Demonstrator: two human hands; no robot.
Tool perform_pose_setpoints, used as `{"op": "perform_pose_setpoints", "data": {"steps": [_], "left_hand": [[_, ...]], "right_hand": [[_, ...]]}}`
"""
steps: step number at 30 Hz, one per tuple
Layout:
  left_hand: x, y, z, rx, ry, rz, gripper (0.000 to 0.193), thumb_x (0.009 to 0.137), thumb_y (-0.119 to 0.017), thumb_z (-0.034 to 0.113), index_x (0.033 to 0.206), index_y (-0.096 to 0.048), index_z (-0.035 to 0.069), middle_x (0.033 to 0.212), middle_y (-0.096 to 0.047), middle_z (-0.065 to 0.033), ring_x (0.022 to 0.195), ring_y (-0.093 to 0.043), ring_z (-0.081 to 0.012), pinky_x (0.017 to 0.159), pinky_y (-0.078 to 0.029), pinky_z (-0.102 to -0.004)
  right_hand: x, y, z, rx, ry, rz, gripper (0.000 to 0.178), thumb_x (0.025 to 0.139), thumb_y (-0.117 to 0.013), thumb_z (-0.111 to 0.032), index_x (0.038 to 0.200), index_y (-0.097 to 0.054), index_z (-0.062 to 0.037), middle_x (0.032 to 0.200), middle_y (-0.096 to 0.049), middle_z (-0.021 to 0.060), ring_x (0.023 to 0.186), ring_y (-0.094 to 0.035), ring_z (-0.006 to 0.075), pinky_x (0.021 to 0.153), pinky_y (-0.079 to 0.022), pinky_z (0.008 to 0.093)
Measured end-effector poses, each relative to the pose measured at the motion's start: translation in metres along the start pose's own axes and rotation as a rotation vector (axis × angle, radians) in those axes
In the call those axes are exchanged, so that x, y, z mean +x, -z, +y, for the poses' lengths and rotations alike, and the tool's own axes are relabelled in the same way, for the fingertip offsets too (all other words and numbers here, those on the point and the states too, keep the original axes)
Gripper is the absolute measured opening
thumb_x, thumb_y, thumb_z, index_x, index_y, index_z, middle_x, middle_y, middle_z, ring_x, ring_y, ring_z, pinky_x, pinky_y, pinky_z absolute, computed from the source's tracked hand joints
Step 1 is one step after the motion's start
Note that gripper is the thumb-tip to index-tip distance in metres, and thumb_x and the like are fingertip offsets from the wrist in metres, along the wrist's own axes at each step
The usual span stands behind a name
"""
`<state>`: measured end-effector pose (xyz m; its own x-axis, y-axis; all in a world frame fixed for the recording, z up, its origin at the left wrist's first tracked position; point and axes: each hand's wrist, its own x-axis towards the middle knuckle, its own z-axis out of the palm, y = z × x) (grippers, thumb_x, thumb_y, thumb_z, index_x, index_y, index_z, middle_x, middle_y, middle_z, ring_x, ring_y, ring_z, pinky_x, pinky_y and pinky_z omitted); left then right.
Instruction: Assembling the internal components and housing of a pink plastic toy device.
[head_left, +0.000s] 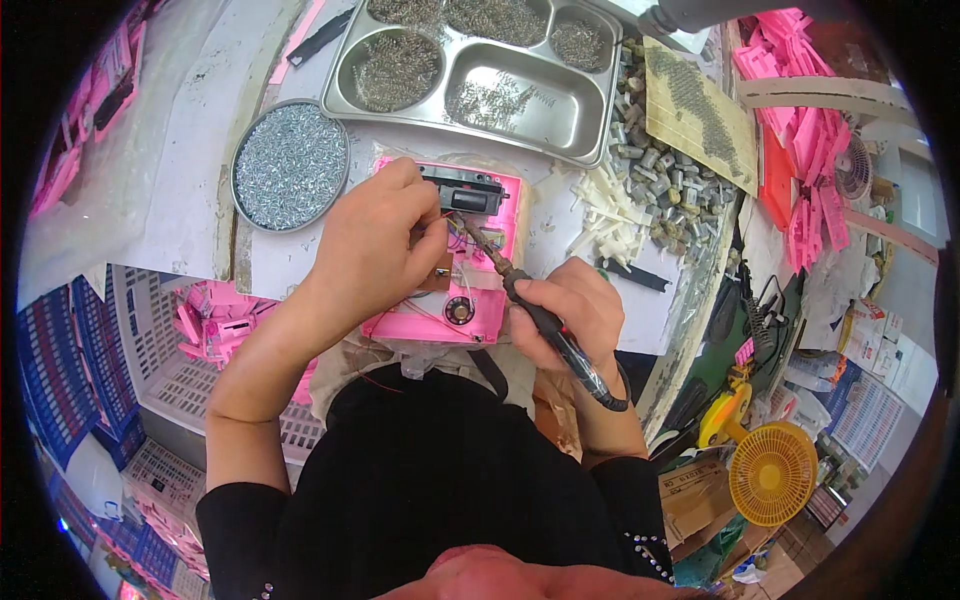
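Note:
A pink plastic housing (485,318) lies in front of me with wires and small parts inside it. A black plastic unit (472,196) sits at its far end, and a round dark part with a metallic rim (459,310) at its near end. My right hand (578,312) grips a soldering iron (548,325), whose tip points into the wiring beside the black unit. Over the left side of the housing, my left hand (378,235) has its fingers pinched close to that tip. Whatever lies between those fingertips is too small to name.
A steel compartment tray (465,128) of small springs and metal pieces stands beyond the housing. To its left is a round dish of silvery screws (290,165). White plastic pieces (612,218) and grey metal blocks (665,185) lie right. A yellow fan (772,472) stands lower right.

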<state>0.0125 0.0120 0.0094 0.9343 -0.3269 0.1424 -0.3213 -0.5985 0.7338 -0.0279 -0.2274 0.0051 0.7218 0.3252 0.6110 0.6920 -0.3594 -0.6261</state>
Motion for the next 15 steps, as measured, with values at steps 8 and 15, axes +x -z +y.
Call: {"op": "perform_pose_setpoints", "data": {"steps": [8,15], "left_hand": [[-0.0008,-0.0008,0.0005,-0.009,0.004,0.015,0.014,0.082,-0.071,0.005,0.078,-0.058,0.002,0.082,-0.054,-0.0129,0.075,-0.058,-0.0328,0.064,-0.046,-0.0411],[0.0001,-0.001,0.001,0.017,-0.003,0.028,0.014,0.081,-0.071,0.008,0.075,-0.059,0.003,0.082,-0.055,-0.0127,0.074,-0.06,-0.0339,0.065,-0.048,-0.0445]], "right_hand": [[0.0003,0.0003,0.0009,-0.03,0.019,-0.054,0.037,0.066,-0.081,0.002,0.102,-0.071,-0.0042,0.066,-0.057,0.0036,0.055,-0.054,0.021,0.049,-0.042,0.0305],[-0.0022,0.0026,0.0016,-0.032,0.04,-0.066,0.04,0.065,-0.082,0.002,0.103,-0.072,-0.0051,0.068,-0.059,0.0032,0.057,-0.055,0.0216,0.05,-0.043,0.0301]]}}
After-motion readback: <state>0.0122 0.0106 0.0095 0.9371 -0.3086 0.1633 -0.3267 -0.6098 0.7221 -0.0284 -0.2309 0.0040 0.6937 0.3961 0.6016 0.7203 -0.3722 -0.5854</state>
